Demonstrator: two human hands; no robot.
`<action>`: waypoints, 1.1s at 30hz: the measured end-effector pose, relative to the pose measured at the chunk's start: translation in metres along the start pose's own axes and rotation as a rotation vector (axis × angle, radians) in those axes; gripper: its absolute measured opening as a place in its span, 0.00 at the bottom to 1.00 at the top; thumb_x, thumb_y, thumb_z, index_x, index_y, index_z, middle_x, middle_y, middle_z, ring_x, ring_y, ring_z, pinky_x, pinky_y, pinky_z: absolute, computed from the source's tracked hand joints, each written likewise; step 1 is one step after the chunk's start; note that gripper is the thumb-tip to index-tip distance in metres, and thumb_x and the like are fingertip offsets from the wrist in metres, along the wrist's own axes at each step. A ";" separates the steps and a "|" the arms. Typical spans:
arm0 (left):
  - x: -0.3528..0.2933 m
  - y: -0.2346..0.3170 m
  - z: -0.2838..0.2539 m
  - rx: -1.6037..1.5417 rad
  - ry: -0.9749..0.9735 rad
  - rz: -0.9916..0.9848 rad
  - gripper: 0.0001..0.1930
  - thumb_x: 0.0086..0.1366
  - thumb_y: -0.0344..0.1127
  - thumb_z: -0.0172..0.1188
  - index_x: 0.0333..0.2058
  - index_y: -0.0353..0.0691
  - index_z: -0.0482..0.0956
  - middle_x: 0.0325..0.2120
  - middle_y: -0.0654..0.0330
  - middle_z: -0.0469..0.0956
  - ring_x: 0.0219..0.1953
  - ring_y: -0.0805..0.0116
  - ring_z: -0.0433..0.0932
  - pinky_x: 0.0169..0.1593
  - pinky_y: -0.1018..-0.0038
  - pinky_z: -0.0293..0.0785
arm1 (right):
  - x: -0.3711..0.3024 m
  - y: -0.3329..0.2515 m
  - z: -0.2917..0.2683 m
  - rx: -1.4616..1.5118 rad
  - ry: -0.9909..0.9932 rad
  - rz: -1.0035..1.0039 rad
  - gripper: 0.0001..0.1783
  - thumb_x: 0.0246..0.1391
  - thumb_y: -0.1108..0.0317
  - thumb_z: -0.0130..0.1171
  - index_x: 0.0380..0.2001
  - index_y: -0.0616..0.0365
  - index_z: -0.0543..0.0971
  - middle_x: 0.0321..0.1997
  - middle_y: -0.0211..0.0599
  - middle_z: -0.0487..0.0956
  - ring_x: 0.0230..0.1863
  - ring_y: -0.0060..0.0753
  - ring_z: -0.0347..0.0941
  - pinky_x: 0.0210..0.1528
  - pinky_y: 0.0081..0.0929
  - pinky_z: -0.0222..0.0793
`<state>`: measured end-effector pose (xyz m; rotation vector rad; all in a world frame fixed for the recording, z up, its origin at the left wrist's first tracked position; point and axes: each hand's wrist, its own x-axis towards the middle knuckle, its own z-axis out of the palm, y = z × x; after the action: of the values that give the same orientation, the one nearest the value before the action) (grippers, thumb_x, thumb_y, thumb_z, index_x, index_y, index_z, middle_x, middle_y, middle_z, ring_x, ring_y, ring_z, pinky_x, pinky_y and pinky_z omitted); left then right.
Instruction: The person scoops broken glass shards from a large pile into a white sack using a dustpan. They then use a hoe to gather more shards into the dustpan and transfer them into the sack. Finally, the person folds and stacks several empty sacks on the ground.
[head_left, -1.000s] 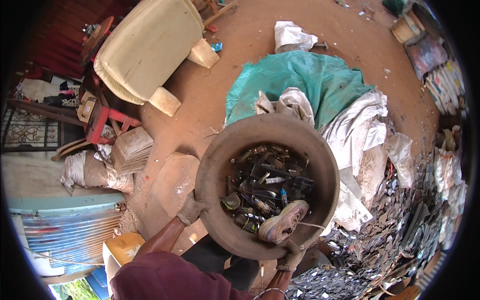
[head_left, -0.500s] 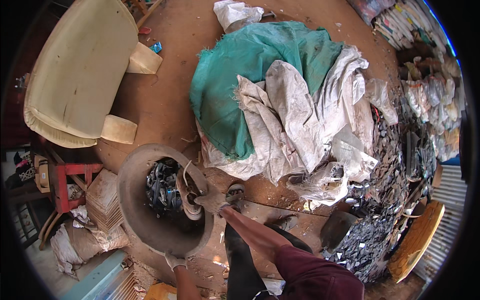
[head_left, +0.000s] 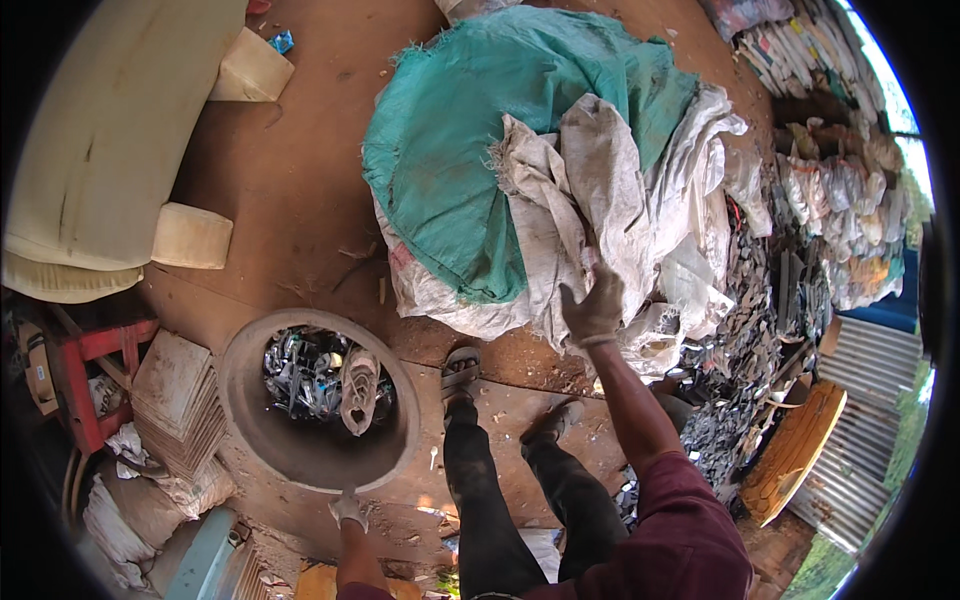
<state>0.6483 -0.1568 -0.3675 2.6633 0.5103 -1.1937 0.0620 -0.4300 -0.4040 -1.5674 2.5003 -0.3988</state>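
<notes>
A worn, dirty brown shoe point(head_left: 360, 390) lies in a round, grey-brown basin point(head_left: 246, 440), on top of dark and shiny scrap pieces point(head_left: 300, 372). My left hand point(head_left: 349, 510), in a pale glove, is at the basin's near rim, with its fingers against the edge. To the right, my gloved right hand point(head_left: 595, 305) is stretched out over the dirty white sacks point(head_left: 605, 165), fingers apart and no object seen in it. Whether it touches the cloth, I cannot tell. A green sack point(head_left: 440, 180) is spread beside the white ones.
Dark broken scrap point(head_left: 740, 350) is heaped at the right, near a yellow wooden board point(head_left: 795, 455) and corrugated sheet point(head_left: 870, 400). Stacked boards point(head_left: 180, 400) and a red frame point(head_left: 90, 370) stand left. A cream sofa point(head_left: 95, 130) fills the upper left. My sandalled feet stand beside the basin.
My right hand has let go of the shoe and moved right and away, over the white sacks. The shoe now rests in the basin. My left hand stays by the rim; the view has shifted.
</notes>
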 end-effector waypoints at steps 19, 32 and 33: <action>-0.396 0.025 0.330 0.600 -1.191 1.199 0.41 0.49 0.37 0.77 0.60 0.32 0.67 0.53 0.52 0.74 0.49 0.61 0.77 0.50 0.67 0.76 | -0.066 0.181 -0.330 1.461 0.048 0.560 0.14 0.68 0.67 0.53 0.52 0.63 0.76 0.45 0.32 0.81 0.46 0.25 0.76 0.52 0.25 0.72; -0.570 -0.140 0.279 0.956 -1.012 1.951 0.32 0.46 0.35 0.78 0.48 0.29 0.75 0.38 0.49 0.81 0.38 0.58 0.82 0.46 0.65 0.80 | -0.432 0.362 -0.489 1.212 1.264 1.228 0.23 0.68 0.51 0.50 0.58 0.52 0.71 0.52 0.35 0.75 0.52 0.37 0.73 0.53 0.39 0.73; -0.546 -0.136 0.287 0.707 -1.052 2.105 0.29 0.45 0.36 0.76 0.47 0.33 0.77 0.35 0.52 0.83 0.37 0.56 0.83 0.45 0.63 0.80 | -0.428 0.345 -0.488 1.290 1.333 1.236 0.24 0.68 0.52 0.50 0.59 0.55 0.70 0.53 0.36 0.75 0.52 0.37 0.72 0.58 0.38 0.69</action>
<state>0.0612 -0.2454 -0.1518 0.8508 -2.2878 -1.3288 -0.1815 0.1648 -0.0481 0.9886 1.9936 -2.4231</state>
